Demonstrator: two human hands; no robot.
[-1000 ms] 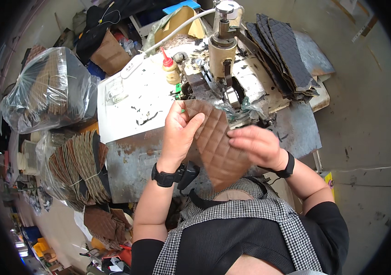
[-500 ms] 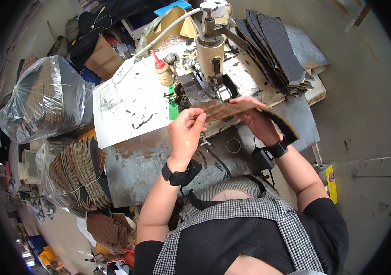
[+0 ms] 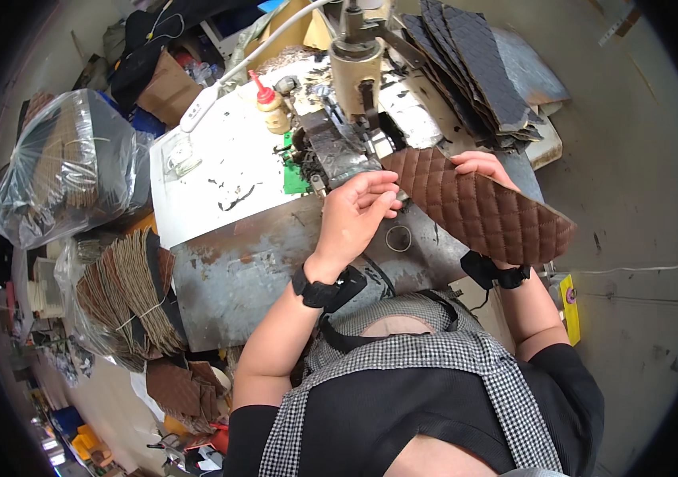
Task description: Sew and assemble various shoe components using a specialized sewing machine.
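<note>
Looks like a small sewing or upholstery workshop, pretty cluttered. There's an industrial sewing machine point(image 3: 355, 71) bolted onto a worn metal table point(image 3: 259, 254), a little oil bottle point(image 3: 271, 107) next to it, and stacks of dark quilted panels point(image 3: 474, 63) piled behind. Off to the side you've got tied bundles of cut pieces point(image 3: 132, 294) and a big clear plastic bag point(image 3: 60, 175) stuffed with more, sitting on a bare concrete floor point(image 3: 633, 159).
</note>
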